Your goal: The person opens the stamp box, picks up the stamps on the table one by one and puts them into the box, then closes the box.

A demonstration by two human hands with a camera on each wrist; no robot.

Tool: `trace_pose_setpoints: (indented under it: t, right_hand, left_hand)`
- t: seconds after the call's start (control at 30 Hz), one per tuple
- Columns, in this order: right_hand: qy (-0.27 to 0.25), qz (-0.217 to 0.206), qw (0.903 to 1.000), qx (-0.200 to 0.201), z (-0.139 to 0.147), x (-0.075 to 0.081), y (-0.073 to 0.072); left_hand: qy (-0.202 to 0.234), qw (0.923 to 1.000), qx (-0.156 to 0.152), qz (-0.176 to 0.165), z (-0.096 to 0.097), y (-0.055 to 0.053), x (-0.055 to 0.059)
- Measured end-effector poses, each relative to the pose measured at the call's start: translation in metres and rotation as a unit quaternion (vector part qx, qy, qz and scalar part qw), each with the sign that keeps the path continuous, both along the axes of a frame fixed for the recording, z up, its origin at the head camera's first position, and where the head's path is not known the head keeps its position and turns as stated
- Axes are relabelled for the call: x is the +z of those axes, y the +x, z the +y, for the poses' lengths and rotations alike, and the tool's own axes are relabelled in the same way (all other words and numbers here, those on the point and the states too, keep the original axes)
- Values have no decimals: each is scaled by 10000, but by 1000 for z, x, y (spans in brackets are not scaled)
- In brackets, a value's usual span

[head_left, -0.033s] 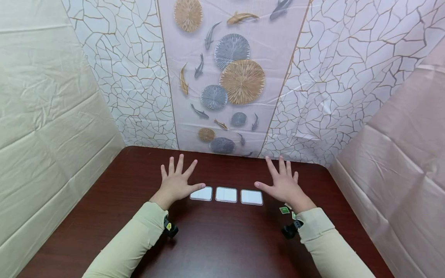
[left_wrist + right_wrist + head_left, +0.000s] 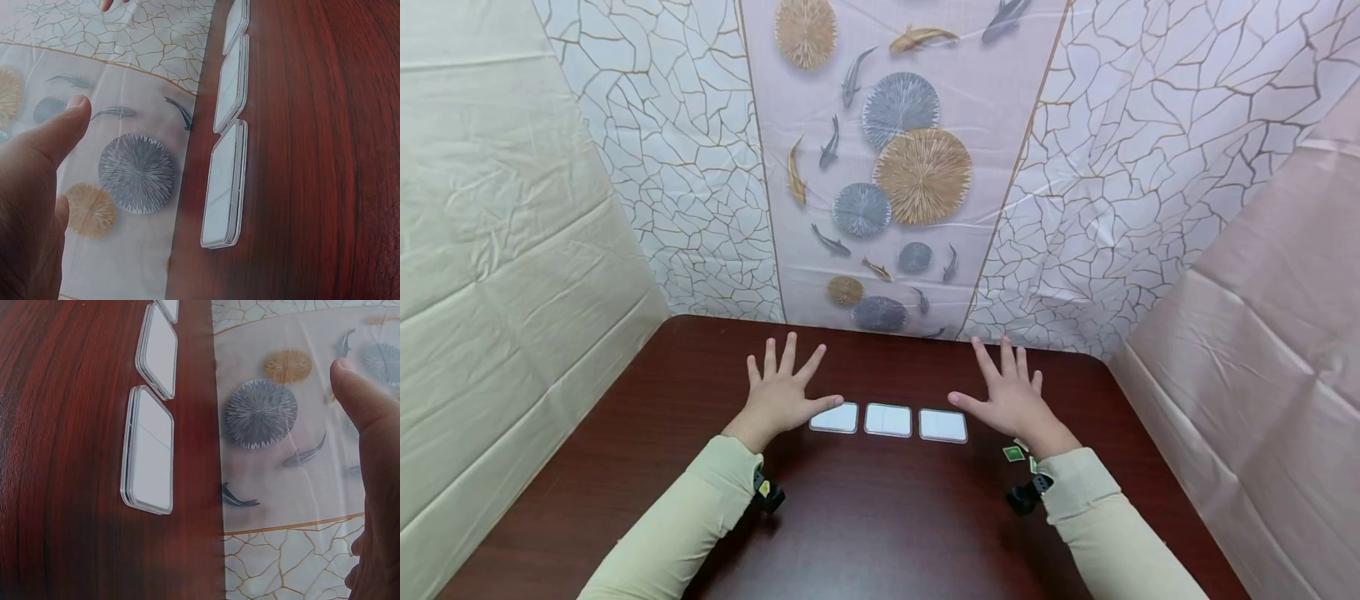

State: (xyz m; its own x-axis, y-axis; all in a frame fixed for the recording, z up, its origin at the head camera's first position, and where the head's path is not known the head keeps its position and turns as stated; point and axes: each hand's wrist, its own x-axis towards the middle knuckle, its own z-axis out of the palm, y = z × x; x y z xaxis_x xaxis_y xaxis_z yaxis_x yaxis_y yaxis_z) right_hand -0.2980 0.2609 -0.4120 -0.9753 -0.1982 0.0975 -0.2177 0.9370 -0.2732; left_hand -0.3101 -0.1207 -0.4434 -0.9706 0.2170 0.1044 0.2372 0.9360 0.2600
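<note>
Both hands are held out over the table with spread fingers and nothing in them. My left hand (image 2: 779,402) is beside the left one of three flat, clear-edged rectangular cases with white faces; its thumb overlaps that left case (image 2: 837,421) in the head view. The middle case (image 2: 888,421) and the right case (image 2: 943,426) lie in line with it, small gaps between them. My right hand (image 2: 1013,403) is just right of the row, thumb pointing toward the right case. In the right wrist view, the nearest case (image 2: 150,453) looks like a thin transparent box.
Small green-faced square pieces (image 2: 1013,454) lie near my right wrist, partly hidden by it. The dark red wooden table (image 2: 880,517) meets a patterned cloth wall (image 2: 880,250) at the back. Plain cloth hangs at both sides.
</note>
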Motion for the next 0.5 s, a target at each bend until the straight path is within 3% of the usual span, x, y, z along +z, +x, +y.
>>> trace_pose_setpoints:
  t: [0.23,0.4,0.5]
  right_hand:
    - [-280,107,9995,54,-5,-15,-7]
    - [-854,343,9953,296,-8,-29,-11]
    - [-1263,233,9910,384,-9,-39,-11]
  left_hand:
    - [148,9998,-163,-19,10,-4,-9]
    - [304,9989,-342,37,31,-7,-23]
    - [362,9981,-493,30,46,-6,-33]
